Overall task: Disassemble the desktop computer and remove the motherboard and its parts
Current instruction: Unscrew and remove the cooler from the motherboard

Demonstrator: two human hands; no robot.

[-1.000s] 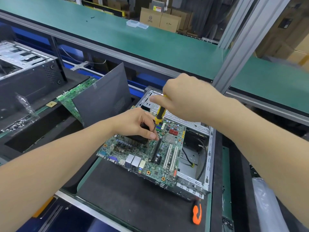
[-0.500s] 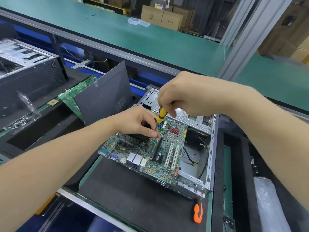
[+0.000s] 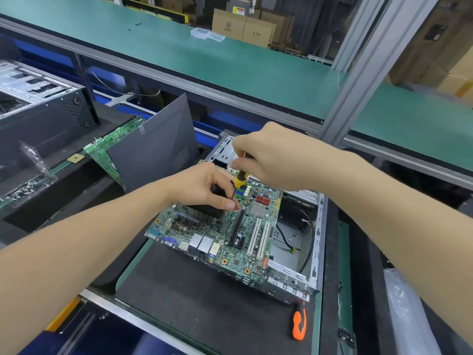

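A green motherboard (image 3: 245,237) lies tilted across the open metal computer case (image 3: 316,242), its left part hanging out over the black mat. My left hand (image 3: 207,187) grips the black heatsink (image 3: 204,210) on the board, thumb at its right edge. My right hand (image 3: 266,160) holds a yellow-and-black screwdriver (image 3: 240,179) upright, its shaft going down beside my left thumb. The tip is hidden behind my thumb.
A dark grey side panel (image 3: 153,152) leans at the left, over another green board (image 3: 107,147). A second black case (image 3: 38,108) stands far left. An orange-handled tool (image 3: 300,325) lies on the black mat (image 3: 204,298). A green shelf (image 3: 230,60) spans the back.
My right hand has turned on the screwdriver handle and shifted slightly. My left hand stays on the heatsink. The board has not visibly moved.
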